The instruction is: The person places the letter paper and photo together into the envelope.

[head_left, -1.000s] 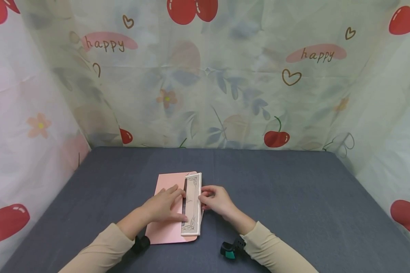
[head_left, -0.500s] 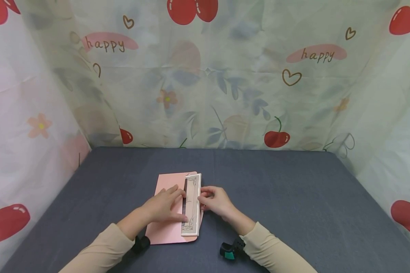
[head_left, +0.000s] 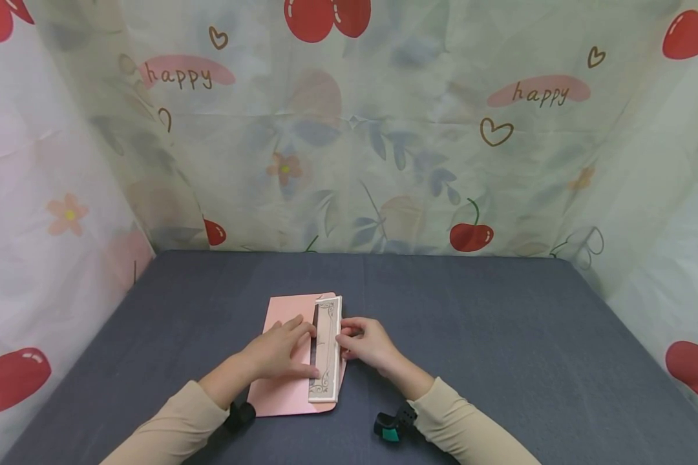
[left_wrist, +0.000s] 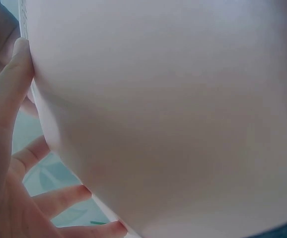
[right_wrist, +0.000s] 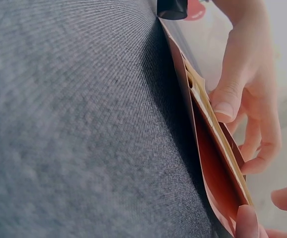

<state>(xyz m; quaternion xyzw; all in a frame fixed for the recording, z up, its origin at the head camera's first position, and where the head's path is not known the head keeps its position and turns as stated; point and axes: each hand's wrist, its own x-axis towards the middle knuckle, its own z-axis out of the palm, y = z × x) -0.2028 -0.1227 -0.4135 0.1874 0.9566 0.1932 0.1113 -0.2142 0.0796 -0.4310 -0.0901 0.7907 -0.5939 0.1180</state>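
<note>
A pink envelope-like sleeve (head_left: 273, 397) lies on the dark tabletop in the head view. Along its right side sits a long cream card with a scrolled border (head_left: 327, 349) and raised white edges. My left hand (head_left: 276, 352) rests spread on the sleeve, with thumb and fingertips touching the card's left edge beside a dark slit. My right hand (head_left: 372, 343) pinches the card's right edge. In the right wrist view the sleeve's side (right_wrist: 210, 173) gapes below the card's layered edge. Pink surface (left_wrist: 173, 124) fills most of the left wrist view.
Black wrist cameras (head_left: 392, 426) hang under both wrists, close to the tabletop (head_left: 488, 342). A printed curtain (head_left: 355, 129) with cherries and lettering stands behind the table and along both sides.
The card's right edge has shifted very slightly left over the sleeve, and my right hand has moved with it. My left hand looks the same.
</note>
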